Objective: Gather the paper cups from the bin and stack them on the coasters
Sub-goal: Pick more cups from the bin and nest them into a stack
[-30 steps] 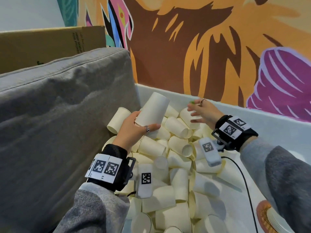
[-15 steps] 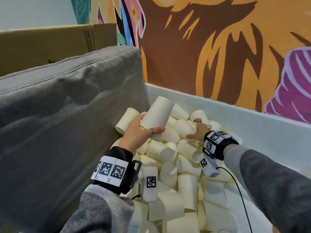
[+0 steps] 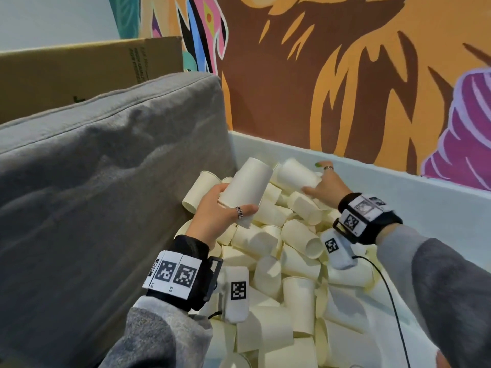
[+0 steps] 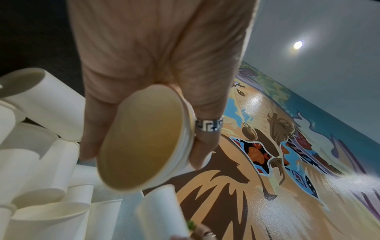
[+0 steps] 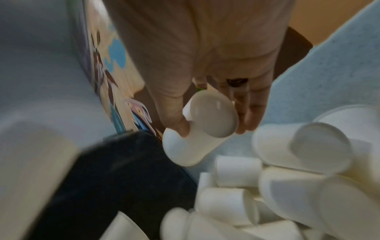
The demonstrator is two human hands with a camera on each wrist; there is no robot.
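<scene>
A white bin (image 3: pixel 414 197) holds several loose cream paper cups (image 3: pixel 292 264). My left hand (image 3: pixel 220 211) grips a nested stack of cups (image 3: pixel 247 189), bottom end tilted up and away; the left wrist view shows its open mouth (image 4: pixel 141 138) and several rims between fingers and thumb. My right hand (image 3: pixel 322 183) holds a single cup (image 3: pixel 297 173) lifted above the pile near the bin's far wall, its bottom pointing left toward the stack. In the right wrist view thumb and fingers wrap that cup (image 5: pixel 197 129). No coasters show.
A grey cushion (image 3: pixel 106 195) stands against the bin's left side, with a cardboard box (image 3: pixel 79 67) behind it. A painted mural wall (image 3: pixel 345 75) rises behind the bin. A black cable (image 3: pixel 390 301) trails from my right wrist over the cups.
My right hand went down to the pile, took hold of one cup and lifted it toward the stack. My left hand kept the stack roughly in place.
</scene>
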